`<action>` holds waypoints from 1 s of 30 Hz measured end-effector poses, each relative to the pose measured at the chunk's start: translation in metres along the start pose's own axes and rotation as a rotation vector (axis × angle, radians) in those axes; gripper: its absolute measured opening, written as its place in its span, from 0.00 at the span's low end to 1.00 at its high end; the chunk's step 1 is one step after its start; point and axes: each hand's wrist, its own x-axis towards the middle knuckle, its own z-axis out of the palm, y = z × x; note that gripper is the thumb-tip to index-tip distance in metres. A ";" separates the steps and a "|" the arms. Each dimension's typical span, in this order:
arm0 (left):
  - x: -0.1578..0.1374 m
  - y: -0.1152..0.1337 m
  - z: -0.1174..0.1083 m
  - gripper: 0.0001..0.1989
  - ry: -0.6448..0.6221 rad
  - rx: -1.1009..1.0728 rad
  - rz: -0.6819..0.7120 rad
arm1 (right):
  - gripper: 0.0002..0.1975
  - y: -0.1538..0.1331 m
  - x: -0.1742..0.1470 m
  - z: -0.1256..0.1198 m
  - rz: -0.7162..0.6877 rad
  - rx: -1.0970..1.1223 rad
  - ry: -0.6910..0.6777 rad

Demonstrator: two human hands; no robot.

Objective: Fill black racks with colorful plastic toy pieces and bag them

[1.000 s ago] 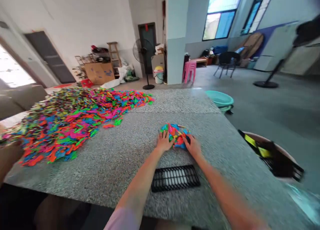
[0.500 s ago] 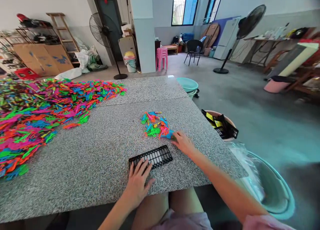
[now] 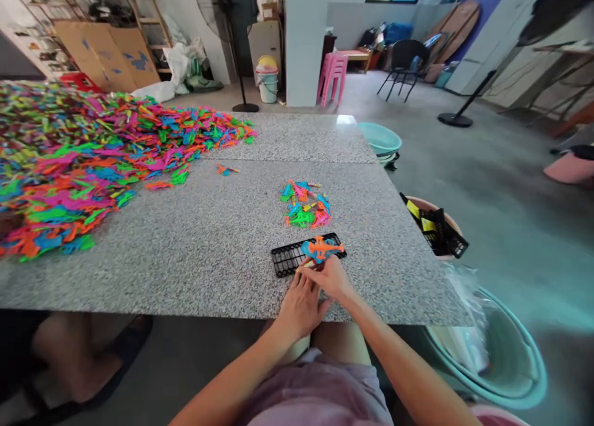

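A black plastic lattice basket [image 3: 285, 260] lies on the speckled stone table close to me. My right hand [image 3: 335, 279] is closed round orange and blue plastic toy pieces [image 3: 321, 249], holding them over the basket's right half. At the basket's near edge rests my left hand [image 3: 299, 303], fingers stretched forward, their tips close to the right hand's fingers. Whether the left fingertips also touch a toy piece is hard to see. Just beyond the basket sits a small heap of green, pink, blue and orange toy pieces [image 3: 302, 218].
A large mound of colourful toy pieces [image 3: 106, 148] covers the table's left side. One loose piece [image 3: 225, 170] lies near it. Right of the table stand a tub of black baskets [image 3: 439, 228] and a green tub [image 3: 515, 352]. Another person's leg [image 3: 74, 358] shows lower left.
My right hand has moved left from beside the small heap to the basket, bringing orange and blue toy pieces. A loose piece now lies near the mound. The view has tilted downward.
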 end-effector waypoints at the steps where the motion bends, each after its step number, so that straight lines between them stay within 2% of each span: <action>1: 0.000 -0.001 0.003 0.31 -0.010 -0.012 0.002 | 0.10 -0.005 0.003 0.014 0.007 -0.102 -0.013; 4: 0.001 -0.004 0.011 0.31 -0.027 -0.019 0.005 | 0.10 -0.019 0.012 0.040 0.105 -0.470 -0.011; 7: 0.000 -0.003 0.011 0.32 -0.024 -0.030 0.009 | 0.13 -0.029 0.016 0.051 0.226 -0.751 0.036; 11: -0.003 0.001 0.002 0.35 0.012 -0.055 -0.003 | 0.13 -0.038 0.013 0.063 0.259 -0.905 0.039; 15: 0.000 0.003 -0.005 0.33 0.061 -0.081 -0.043 | 0.13 -0.046 0.014 0.069 0.156 -0.926 -0.072; 18: -0.006 0.001 -0.011 0.28 0.103 -0.161 -0.011 | 0.17 -0.044 0.016 0.050 0.045 -0.817 -0.152; 21: -0.030 -0.009 -0.026 0.19 0.155 -0.264 0.005 | 0.22 -0.028 0.016 0.009 -0.152 -0.668 -0.085; 22: -0.039 -0.013 -0.032 0.16 0.205 -0.303 -0.052 | 0.23 -0.019 0.016 -0.004 -0.212 -0.673 -0.016; 24: -0.050 -0.024 -0.042 0.11 0.368 -0.345 -0.272 | 0.22 0.001 0.013 -0.024 -0.280 -0.781 0.090; 26: -0.048 -0.036 -0.048 0.13 0.505 -0.316 -0.463 | 0.23 0.018 0.008 -0.028 -0.286 -0.924 0.118; 27: -0.043 -0.042 -0.049 0.16 0.527 -0.285 -0.488 | 0.23 0.024 0.004 -0.025 -0.273 -0.979 0.120; 30: -0.025 -0.055 -0.045 0.13 0.505 -0.242 -0.404 | 0.25 0.032 -0.009 -0.009 -0.227 -1.061 0.157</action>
